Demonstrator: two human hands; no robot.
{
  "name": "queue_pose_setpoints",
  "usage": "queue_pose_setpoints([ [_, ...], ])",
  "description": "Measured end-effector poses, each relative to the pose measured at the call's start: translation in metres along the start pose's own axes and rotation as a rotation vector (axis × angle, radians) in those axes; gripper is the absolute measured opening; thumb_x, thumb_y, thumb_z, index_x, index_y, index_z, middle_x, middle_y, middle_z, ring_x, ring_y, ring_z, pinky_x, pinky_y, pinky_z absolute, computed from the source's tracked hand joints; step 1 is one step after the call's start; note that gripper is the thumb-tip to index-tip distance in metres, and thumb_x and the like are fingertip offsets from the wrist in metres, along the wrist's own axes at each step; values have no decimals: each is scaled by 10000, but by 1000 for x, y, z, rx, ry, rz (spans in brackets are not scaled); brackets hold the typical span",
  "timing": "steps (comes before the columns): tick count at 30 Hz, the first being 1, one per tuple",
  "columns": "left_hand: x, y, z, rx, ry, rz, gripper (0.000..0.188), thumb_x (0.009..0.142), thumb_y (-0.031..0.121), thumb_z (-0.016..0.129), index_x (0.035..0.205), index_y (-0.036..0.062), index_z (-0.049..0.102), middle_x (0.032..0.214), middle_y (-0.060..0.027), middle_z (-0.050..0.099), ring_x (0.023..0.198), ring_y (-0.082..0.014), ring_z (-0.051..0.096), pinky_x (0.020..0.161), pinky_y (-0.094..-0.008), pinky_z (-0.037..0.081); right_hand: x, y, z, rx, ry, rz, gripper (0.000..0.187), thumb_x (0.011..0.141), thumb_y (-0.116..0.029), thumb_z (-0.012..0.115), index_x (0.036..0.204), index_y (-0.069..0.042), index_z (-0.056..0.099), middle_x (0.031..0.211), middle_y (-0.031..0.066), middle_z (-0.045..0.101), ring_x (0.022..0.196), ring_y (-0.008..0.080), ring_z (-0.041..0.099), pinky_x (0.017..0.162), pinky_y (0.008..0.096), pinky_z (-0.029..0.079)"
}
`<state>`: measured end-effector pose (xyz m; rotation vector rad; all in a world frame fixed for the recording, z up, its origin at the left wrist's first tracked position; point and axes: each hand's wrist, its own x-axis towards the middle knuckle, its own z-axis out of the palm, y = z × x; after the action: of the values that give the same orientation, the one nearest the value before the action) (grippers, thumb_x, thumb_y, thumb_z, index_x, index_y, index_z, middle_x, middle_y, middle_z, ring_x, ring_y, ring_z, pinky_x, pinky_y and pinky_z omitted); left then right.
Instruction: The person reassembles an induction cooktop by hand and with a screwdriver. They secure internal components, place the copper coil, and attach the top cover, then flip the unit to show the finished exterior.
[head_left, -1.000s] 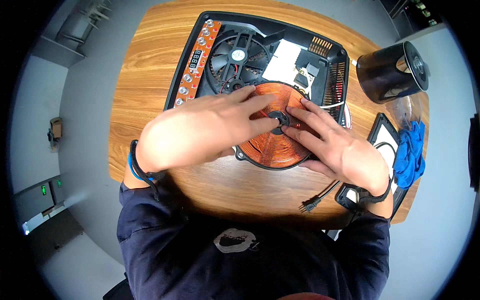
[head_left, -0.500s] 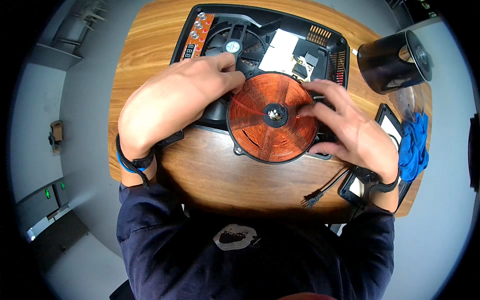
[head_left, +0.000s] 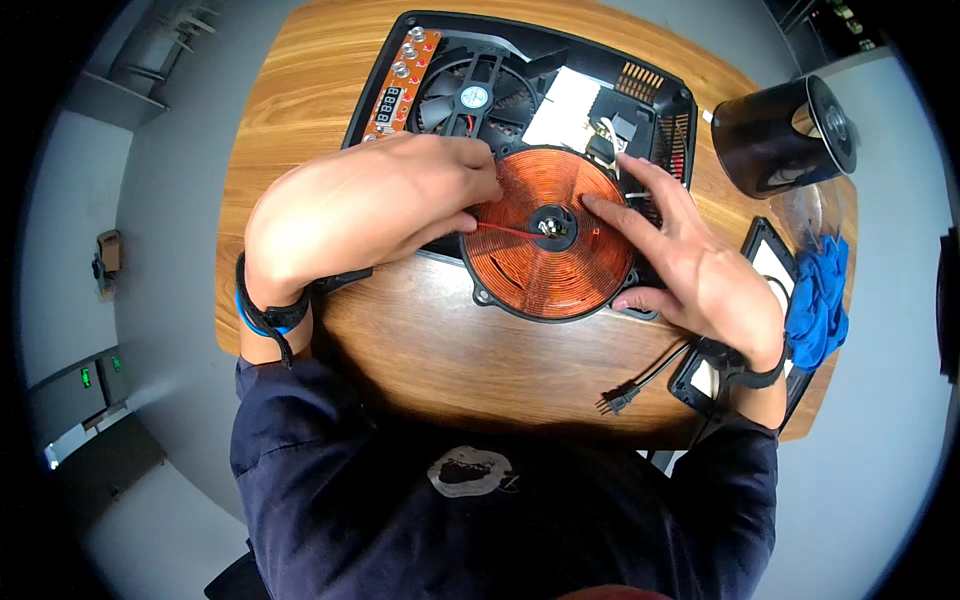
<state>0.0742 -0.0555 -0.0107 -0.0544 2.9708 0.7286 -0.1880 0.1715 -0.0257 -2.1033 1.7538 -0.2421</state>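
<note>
A round copper induction coil (head_left: 550,285) on a black frame overlaps the front edge of an open black cooktop housing (head_left: 400,30). From its centre a thin red wire (head_left: 508,231) runs left to my left hand (head_left: 385,190), whose bent fingers and thumb are closed on it at the coil's left rim. My right hand (head_left: 690,255) holds the coil's right side, index fingertip on the windings and thumb by the lower rim. Inside the housing are a fan (head_left: 474,97), an orange control board (head_left: 400,85) and a white sheet (head_left: 562,108). My left hand hides part of the housing.
A black cylinder (head_left: 770,140) lies at the right, near a clear plastic item and a blue cloth (head_left: 820,305). Below the cloth is a black-framed panel (head_left: 705,385). A power plug (head_left: 620,400) rests near the front of the wooden table (head_left: 450,370).
My left hand has shifted slightly down, showing more of the fan and board. The red wire now stretches straighter toward it. My right index finger has moved up and left across the coil.
</note>
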Motion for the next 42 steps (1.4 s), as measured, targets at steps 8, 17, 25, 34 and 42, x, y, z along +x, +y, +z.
queue_pose_setpoints([
  [8,-13,-6,1,0,-76,-1,270,1008,203,761,1182,-3,749,1312,-135,721,1239,-403,705,1043,-498,571,6,-21,0,-159,-106,-46,1030,867,-278,922,1760,-169,420,1839,260,279,1684,513,305,1343,573,388],
  [17,-11,-2,2,-27,44,54,318,1038,270,718,1226,28,635,1173,-203,705,1131,-487,667,944,-529,560,64,12,-5,-76,8,-189,894,976,-325,870,1703,-50,429,1538,326,568,1422,508,596,1191,515,522],
  [25,-14,11,8,-7,93,58,362,1005,326,739,1195,44,614,1136,-169,694,1122,-435,687,936,-524,551,86,11,-13,-113,23,-60,477,1027,-307,811,1393,-46,649,1172,215,710,1101,459,740,927,519,617],
  [34,-11,10,12,73,233,217,463,934,353,808,1233,59,611,1125,-137,683,1139,-392,701,955,-484,570,89,9,-30,-259,-97,70,398,1051,-390,774,1254,-58,693,1085,195,807,1062,442,775,856,548,629],
  [42,2,15,15,37,229,223,450,919,262,840,1249,63,607,1111,-135,670,1080,-389,709,915,-460,578,97,15,-30,-211,-155,69,493,1017,-461,813,1241,-37,699,1039,210,807,1048,445,777,866,546,616],
])
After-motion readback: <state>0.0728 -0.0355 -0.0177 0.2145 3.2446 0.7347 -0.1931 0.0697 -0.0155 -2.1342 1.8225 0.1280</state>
